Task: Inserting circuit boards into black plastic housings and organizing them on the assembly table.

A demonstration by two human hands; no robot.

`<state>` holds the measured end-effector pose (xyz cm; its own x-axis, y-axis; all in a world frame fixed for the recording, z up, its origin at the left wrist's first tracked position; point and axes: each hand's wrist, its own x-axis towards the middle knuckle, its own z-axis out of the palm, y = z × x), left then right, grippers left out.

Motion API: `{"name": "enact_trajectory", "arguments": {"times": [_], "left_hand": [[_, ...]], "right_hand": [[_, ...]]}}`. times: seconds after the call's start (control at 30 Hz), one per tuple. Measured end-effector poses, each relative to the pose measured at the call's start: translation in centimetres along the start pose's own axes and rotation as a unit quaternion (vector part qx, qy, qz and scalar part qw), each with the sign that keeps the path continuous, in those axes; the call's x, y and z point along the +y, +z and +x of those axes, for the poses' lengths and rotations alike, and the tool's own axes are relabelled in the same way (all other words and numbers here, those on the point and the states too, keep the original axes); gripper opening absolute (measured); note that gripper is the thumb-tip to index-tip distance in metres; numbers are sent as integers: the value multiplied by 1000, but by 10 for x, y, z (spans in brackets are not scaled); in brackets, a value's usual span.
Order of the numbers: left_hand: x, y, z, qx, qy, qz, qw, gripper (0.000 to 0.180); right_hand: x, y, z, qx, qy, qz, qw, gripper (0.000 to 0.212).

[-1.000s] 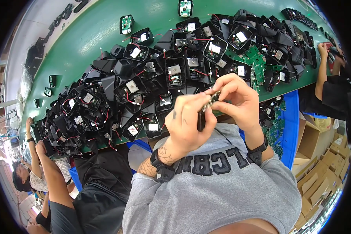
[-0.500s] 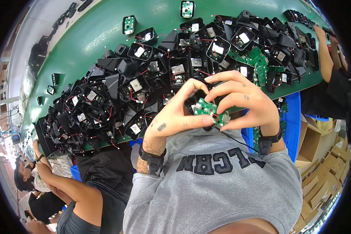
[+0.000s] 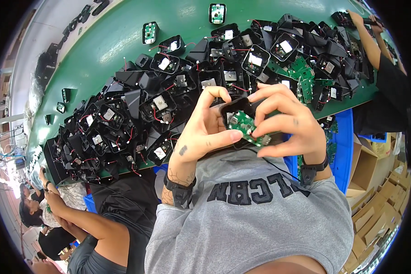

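Close in front of my chest, my left hand [image 3: 197,137] grips a black plastic housing [image 3: 235,106], its fingers behind the wall and its thumb reaching across the front. A green circuit board [image 3: 243,122] sits tilted at the housing's open mouth. My right hand [image 3: 291,119] pinches the board's right side with bent fingers, and my left thumb tip presses on its lower edge. Inside the housing, the part behind the board is hidden. Just beyond my hands lies a heap of black housings [image 3: 157,102] with red wires and silvery or white blocks inside.
Loose green boards [image 3: 301,71] lie on the heap's right side. Two housings with boards, one a black-rimmed unit [image 3: 218,13], stand at the back of the green table [image 3: 109,41]. A blue bin [image 3: 342,146] is by my right arm. Co-workers' arms [image 3: 367,41] reach in at both sides.
The board has turned to show more of its green face, and more of the housing's dark inside shows above it. At the far right, a co-worker's hand has moved left onto dark parts.
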<state>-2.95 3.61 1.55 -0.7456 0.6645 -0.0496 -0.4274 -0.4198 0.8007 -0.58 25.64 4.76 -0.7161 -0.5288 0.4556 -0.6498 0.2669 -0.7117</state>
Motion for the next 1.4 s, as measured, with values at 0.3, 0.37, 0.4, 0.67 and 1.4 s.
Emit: {"name": "enact_trajectory", "arguments": {"times": [0.3, 0.37, 0.4, 0.67, 1.4], "left_hand": [[-5, 8, -6, 44, 11, -23, 999, 59], [-6, 9, -6, 56, 12, -1, 998, 56], [-7, 10, -6, 56, 12, 0, 998, 56], [-1, 17, -6, 49, -10, 101, 994, 51], [-16, 25, -1, 79, 67, 63, 993, 79]], "right_hand": [[-9, 4, -3, 24, -24, -86, 996, 26], [-8, 5, 0, 34, -19, -94, 995, 29], [-5, 3, -3, 18, -28, -101, 994, 33], [3, 14, -13, 114, 1, 32, 993, 37], [6, 34, -17, 98, -34, -92, 990, 33]]}}
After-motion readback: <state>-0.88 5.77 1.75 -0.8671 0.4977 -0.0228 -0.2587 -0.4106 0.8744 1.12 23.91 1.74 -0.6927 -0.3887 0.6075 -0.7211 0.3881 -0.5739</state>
